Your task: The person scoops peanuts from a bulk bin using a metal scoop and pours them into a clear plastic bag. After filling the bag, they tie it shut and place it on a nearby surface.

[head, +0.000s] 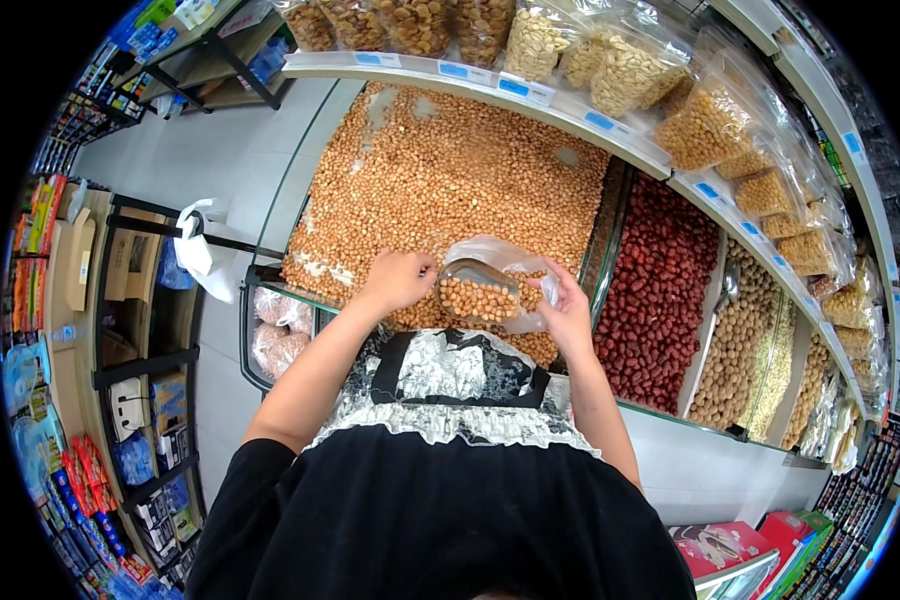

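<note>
My left hand (401, 280) is closed on the handle end of a metal scoop (478, 291), which is heaped with small round tan nuts. The scoop's front lies at the mouth of a clear plastic bag (495, 252). On the bag's right side, my right hand (566, 306) pinches its rim between thumb and fingers. Some nuts show inside the bag near those fingers. Both hands are over a wide bin of the same tan nuts (457, 180), close to its near edge.
Right of the nuts is a bin of dried red dates (649, 300), then a bin of walnuts (742, 337) with another metal scoop (729, 287). A shelf edge (525, 88) with bagged nuts overhangs the far side. Glass panels border the bins. A white plastic bag (208, 259) hangs at left.
</note>
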`<state>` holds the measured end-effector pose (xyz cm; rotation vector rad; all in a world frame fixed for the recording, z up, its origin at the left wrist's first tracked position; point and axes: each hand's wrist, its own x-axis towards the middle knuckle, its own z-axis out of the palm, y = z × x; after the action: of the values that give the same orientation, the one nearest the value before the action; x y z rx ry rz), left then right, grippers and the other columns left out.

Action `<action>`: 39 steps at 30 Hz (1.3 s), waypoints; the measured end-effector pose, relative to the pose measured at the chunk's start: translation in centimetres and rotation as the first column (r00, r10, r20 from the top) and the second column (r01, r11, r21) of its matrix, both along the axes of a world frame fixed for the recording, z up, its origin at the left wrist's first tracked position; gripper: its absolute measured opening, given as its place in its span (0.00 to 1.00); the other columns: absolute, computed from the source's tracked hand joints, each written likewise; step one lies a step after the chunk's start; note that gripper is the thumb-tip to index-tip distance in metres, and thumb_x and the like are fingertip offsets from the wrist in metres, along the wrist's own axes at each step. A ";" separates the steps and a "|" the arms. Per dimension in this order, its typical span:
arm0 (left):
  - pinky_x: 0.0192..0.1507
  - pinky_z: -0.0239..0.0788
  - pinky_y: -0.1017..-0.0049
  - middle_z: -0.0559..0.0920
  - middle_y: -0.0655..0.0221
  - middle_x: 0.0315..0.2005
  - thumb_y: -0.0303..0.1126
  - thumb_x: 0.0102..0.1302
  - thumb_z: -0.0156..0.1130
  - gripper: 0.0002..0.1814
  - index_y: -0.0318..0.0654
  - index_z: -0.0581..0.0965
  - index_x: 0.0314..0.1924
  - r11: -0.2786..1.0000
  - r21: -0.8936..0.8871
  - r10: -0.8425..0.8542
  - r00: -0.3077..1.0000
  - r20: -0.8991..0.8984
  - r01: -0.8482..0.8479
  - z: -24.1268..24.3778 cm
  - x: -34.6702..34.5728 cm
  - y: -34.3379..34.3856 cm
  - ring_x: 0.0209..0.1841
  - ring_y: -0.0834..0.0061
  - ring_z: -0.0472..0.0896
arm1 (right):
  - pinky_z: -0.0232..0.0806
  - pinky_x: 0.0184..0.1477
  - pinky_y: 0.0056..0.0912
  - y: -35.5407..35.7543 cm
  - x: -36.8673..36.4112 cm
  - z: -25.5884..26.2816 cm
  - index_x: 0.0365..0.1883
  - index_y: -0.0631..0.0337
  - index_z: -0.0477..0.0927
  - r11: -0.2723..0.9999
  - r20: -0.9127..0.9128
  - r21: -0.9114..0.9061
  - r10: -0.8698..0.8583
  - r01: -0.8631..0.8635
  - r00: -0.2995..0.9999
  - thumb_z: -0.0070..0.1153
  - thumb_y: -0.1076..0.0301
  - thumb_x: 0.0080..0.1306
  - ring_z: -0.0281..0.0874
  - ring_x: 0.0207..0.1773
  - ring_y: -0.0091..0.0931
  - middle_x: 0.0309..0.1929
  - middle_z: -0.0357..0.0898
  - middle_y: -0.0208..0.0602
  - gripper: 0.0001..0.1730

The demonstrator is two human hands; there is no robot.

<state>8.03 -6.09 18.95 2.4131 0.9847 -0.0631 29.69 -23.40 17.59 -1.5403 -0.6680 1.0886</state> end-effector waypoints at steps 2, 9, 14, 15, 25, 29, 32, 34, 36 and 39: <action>0.42 0.64 0.60 0.80 0.59 0.22 0.41 0.59 0.49 0.13 0.45 0.80 0.32 1.000 -0.018 0.008 0.999 -0.036 -0.009 -0.4 0.1 -0.1 0.31 0.57 0.78 | 0.59 0.22 0.12 -0.4 -1.5 2.3 0.62 0.56 0.62 0.999 0.032 -0.008 0.039 -0.038 0.999 0.41 0.88 0.50 0.71 0.25 0.12 0.51 0.76 0.41 0.38; 0.42 0.65 0.62 0.81 0.59 0.27 0.42 0.60 0.48 0.14 0.45 0.80 0.32 0.997 -0.004 0.076 0.979 -0.190 -0.079 -1.1 2.4 -0.2 0.33 0.58 0.79 | 0.56 0.26 0.12 -3.2 -4.5 3.8 0.62 0.55 0.62 0.977 0.319 -0.155 0.191 -0.148 0.928 0.44 0.85 0.50 0.62 0.25 0.09 0.54 0.75 0.37 0.38; 0.45 0.64 0.60 0.81 0.58 0.25 0.40 0.59 0.48 0.15 0.40 0.80 0.28 0.989 0.124 0.105 0.977 -0.185 -0.083 0.4 4.2 -0.4 0.32 0.61 0.80 | 0.59 0.35 0.11 -4.1 -4.0 3.4 0.62 0.59 0.61 0.989 0.324 -0.141 0.095 -0.051 0.941 0.43 0.86 0.50 0.70 0.39 0.14 0.60 0.67 0.42 0.37; 0.46 0.63 0.60 0.81 0.58 0.25 0.40 0.58 0.48 0.15 0.39 0.79 0.27 0.985 0.150 0.107 0.979 -0.171 -0.082 1.0 4.6 -0.5 0.32 0.62 0.80 | 0.60 0.37 0.10 -4.2 -3.8 2.6 0.62 0.60 0.60 0.993 0.301 -0.112 0.057 -0.024 0.952 0.43 0.86 0.50 0.71 0.43 0.15 0.61 0.65 0.43 0.37; 0.47 0.59 0.66 0.78 0.61 0.30 0.32 0.58 0.53 0.07 0.40 0.76 0.34 0.882 0.456 -0.128 0.992 -0.013 0.120 4.1 5.0 -0.1 0.40 0.64 0.76 | 0.60 0.29 0.15 -3.5 -2.0 0.6 0.59 0.58 0.64 0.992 0.325 0.080 -0.116 0.095 0.938 0.48 0.83 0.51 0.67 0.29 0.13 0.54 0.72 0.37 0.33; 0.49 0.57 0.66 0.77 0.63 0.36 0.31 0.61 0.52 0.09 0.42 0.74 0.42 0.924 0.381 -0.105 0.980 0.170 0.033 4.1 3.0 1.0 0.45 0.65 0.74 | 0.66 0.39 0.17 -4.1 -1.2 1.9 0.61 0.62 0.60 0.997 0.199 -0.061 -0.022 0.035 0.980 0.45 0.86 0.53 0.74 0.45 0.19 0.58 0.67 0.44 0.34; 0.47 0.60 0.64 0.78 0.63 0.36 0.30 0.62 0.52 0.09 0.42 0.75 0.42 0.932 0.315 0.126 0.975 0.184 -0.180 2.7 0.7 2.2 0.41 0.61 0.75 | 0.64 0.30 0.16 -4.7 -1.0 2.2 0.61 0.62 0.60 0.986 0.328 -0.088 -0.107 0.143 0.939 0.51 0.81 0.57 0.74 0.34 0.15 0.54 0.72 0.44 0.32; 0.45 0.63 0.64 0.78 0.61 0.36 0.29 0.62 0.51 0.10 0.39 0.74 0.43 0.919 0.265 0.247 0.951 0.187 -0.290 1.6 -1.2 2.8 0.40 0.61 0.76 | 0.64 0.30 0.18 -5.0 -0.8 1.8 0.61 0.61 0.61 0.973 0.411 -0.017 -0.202 0.229 0.889 0.55 0.76 0.57 0.73 0.30 0.18 0.50 0.74 0.40 0.32; 0.43 0.66 0.66 0.78 0.59 0.37 0.27 0.63 0.50 0.10 0.36 0.73 0.44 0.902 0.239 0.315 0.926 0.207 -0.360 -0.3 -3.5 3.1 0.39 0.64 0.77 | 0.65 0.33 0.23 -5.0 -0.9 2.0 0.58 0.60 0.64 0.949 0.590 0.080 -0.291 0.305 0.753 0.58 0.71 0.57 0.74 0.33 0.23 0.47 0.76 0.38 0.30; 0.41 0.68 0.71 0.79 0.61 0.39 0.27 0.66 0.49 0.11 0.33 0.72 0.47 0.826 -0.394 0.545 0.749 0.376 -0.403 -5.1 -7.1 3.5 0.40 0.70 0.78 | 0.65 0.36 0.21 -4.1 -1.3 4.0 0.54 0.63 0.69 0.958 0.770 0.184 -0.281 0.222 0.573 0.57 0.73 0.58 0.75 0.37 0.22 0.50 0.74 0.39 0.24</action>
<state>0.92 -2.61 13.90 1.7124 1.2205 0.5171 28.44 -27.52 21.56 -1.9795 -1.0174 0.0867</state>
